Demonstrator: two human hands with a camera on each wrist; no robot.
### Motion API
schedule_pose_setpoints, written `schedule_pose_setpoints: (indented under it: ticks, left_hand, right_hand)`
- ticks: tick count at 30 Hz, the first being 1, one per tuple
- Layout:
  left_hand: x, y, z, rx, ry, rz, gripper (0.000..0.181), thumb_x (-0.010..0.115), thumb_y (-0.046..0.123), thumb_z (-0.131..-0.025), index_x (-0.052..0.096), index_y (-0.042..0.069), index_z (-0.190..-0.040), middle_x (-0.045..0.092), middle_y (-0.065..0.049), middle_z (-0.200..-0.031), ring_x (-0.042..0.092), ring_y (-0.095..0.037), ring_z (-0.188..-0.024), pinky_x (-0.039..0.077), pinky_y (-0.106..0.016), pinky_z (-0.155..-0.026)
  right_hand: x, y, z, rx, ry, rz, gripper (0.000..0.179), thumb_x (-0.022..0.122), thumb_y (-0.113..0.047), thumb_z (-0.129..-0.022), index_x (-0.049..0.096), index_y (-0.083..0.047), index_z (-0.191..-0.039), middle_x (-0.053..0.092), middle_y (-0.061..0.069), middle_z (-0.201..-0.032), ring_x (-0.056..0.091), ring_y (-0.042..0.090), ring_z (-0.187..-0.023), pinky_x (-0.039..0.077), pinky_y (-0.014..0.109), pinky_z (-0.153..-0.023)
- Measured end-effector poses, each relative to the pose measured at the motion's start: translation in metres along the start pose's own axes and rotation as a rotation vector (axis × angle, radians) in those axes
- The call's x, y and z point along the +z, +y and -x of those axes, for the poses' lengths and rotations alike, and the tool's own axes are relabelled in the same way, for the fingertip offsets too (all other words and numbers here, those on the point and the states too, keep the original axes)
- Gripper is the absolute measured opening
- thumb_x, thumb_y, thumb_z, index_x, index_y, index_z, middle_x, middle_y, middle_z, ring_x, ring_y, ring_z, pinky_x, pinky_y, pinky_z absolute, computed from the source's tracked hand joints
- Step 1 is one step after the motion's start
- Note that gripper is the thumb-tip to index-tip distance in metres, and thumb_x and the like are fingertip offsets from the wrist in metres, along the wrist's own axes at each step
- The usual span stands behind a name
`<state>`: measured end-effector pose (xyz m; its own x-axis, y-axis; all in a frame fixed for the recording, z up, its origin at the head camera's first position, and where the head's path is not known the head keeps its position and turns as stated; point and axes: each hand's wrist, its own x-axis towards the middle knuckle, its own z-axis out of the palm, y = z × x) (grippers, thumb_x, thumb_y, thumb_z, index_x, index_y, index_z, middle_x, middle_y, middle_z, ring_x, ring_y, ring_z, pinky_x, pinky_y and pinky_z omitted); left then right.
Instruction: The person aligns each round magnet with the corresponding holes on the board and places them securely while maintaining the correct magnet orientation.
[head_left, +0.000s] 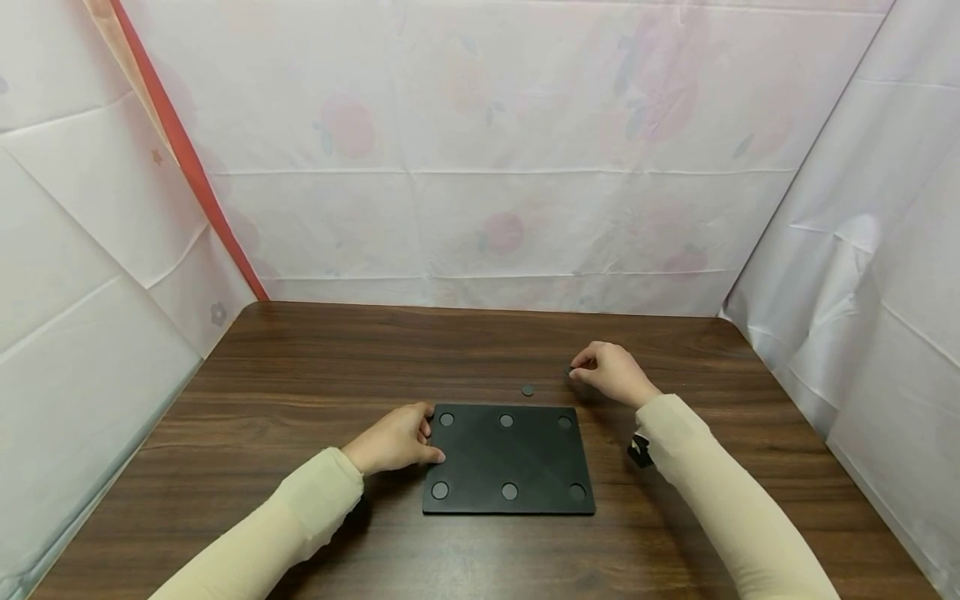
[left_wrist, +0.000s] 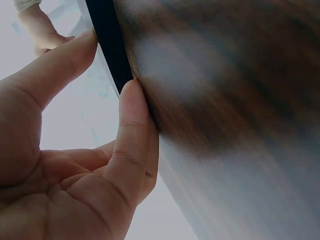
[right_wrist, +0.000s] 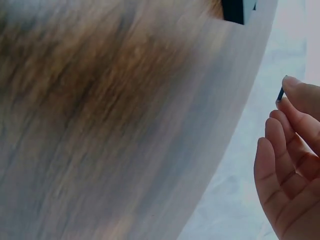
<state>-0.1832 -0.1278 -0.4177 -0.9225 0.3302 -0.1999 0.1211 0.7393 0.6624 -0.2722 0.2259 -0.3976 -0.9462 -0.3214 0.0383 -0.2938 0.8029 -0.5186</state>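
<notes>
A flat black rectangular board (head_left: 510, 458) lies on the table, with several round spots in two rows. The spots in the right column look darker than the greyer ones to the left. My left hand (head_left: 397, 437) holds the board's left edge, thumb over the top; the left wrist view shows the dark edge (left_wrist: 111, 45) between thumb and fingers. Beyond the board's far right corner, my right hand (head_left: 611, 371) pinches a small thin dark disc (right_wrist: 280, 94) between thumb and index finger. A second dark disc (head_left: 528, 390) lies on the table just behind the board.
The brown wood-grain table (head_left: 337, 358) has rounded far corners. Pale printed curtains (head_left: 465, 167) hang behind it and on both sides, with a red strip (head_left: 187, 158) at the left. A small black object (head_left: 640, 451) sits at the right wrist's cuff.
</notes>
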Motion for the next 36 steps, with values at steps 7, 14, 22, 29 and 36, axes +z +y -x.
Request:
schedule_pose_setpoints:
  ticks: [7, 14, 22, 29, 36]
  left_hand:
    - [0.0, 0.0, 0.0, -0.003, 0.003, 0.011, 0.076, 0.085, 0.012, -0.075, 0.046, -0.009, -0.137, 0.057, -0.004, -0.092, 0.055, -0.012, -0.079, 0.047, -0.03, -0.073]
    - [-0.001, 0.0, 0.001, 0.002, 0.004, 0.007, 0.075, 0.084, 0.012, -0.076, 0.046, -0.009, -0.137, 0.057, -0.004, -0.092, 0.055, -0.012, -0.079, 0.047, -0.03, -0.073]
    - [0.0, 0.0, 0.0, 0.006, 0.006, 0.005, 0.075, 0.085, 0.012, -0.075, 0.047, -0.009, -0.136, 0.057, -0.004, -0.092, 0.054, -0.012, -0.079, 0.047, -0.031, -0.073]
    - [0.0, -0.001, -0.001, 0.013, 0.009, -0.002, 0.074, 0.085, 0.013, -0.075, 0.048, -0.009, -0.135, 0.057, -0.004, -0.091, 0.055, -0.012, -0.079, 0.048, -0.03, -0.073]
    - [0.0, -0.002, -0.001, 0.022, 0.011, 0.003, 0.073, 0.086, 0.012, -0.073, 0.048, -0.011, -0.132, 0.058, -0.005, -0.09, 0.055, -0.012, -0.078, 0.047, -0.029, -0.071]
  right_hand:
    - [-0.001, -0.006, 0.012, -0.034, 0.024, -0.021, 0.011, 0.071, -0.019, -0.091, 0.073, -0.012, -0.1, 0.065, 0.002, -0.097, 0.061, 0.015, -0.082, 0.052, 0.033, -0.073]
    - [-0.001, -0.013, 0.024, -0.078, 0.031, -0.008, 0.01, 0.072, -0.019, -0.09, 0.073, -0.014, -0.098, 0.064, -0.001, -0.095, 0.06, 0.012, -0.08, 0.051, 0.03, -0.071]
    - [0.002, -0.019, 0.036, -0.112, 0.027, -0.02, 0.009, 0.072, -0.019, -0.09, 0.074, -0.016, -0.099, 0.064, -0.004, -0.095, 0.059, 0.009, -0.079, 0.051, 0.028, -0.069]
    - [0.007, -0.02, 0.043, -0.132, 0.016, -0.012, 0.01, 0.073, -0.018, -0.089, 0.075, -0.015, -0.099, 0.064, -0.005, -0.094, 0.058, 0.007, -0.078, 0.05, 0.025, -0.068]
    - [0.014, -0.016, 0.048, -0.15, 0.015, 0.012, 0.01, 0.075, -0.019, -0.087, 0.075, -0.016, -0.096, 0.065, -0.009, -0.092, 0.058, 0.004, -0.076, 0.049, 0.023, -0.067]
